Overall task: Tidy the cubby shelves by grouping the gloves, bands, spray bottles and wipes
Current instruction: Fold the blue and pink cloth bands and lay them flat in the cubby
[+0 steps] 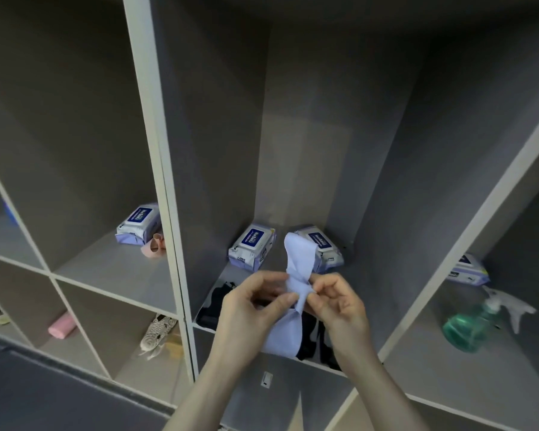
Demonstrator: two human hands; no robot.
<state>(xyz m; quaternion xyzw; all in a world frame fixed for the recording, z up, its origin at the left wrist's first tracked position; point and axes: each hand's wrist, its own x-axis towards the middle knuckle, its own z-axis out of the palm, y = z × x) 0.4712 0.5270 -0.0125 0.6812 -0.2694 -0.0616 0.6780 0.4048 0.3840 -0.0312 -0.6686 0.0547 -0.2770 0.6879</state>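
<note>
My left hand (255,301) and my right hand (339,301) both pinch a pale lilac band (297,259) in front of the middle cubby; its loop sticks up above my fingers and its other end hangs below. Behind it, two wipe packs (252,247) (325,247) lie at the back of that cubby, with black gloves (218,301) at the front. The left cubby holds a third wipe pack (138,224) and a peach band (154,245). In the right cubby lie a fourth wipe pack (469,270) and a green spray bottle (470,326).
Lower cubbies hold a pink object (62,327) and a patterned glove (157,332). White shelf dividers (165,194) separate the grey compartments. A blue item (10,213) shows at the far left. Dark floor runs along the bottom left.
</note>
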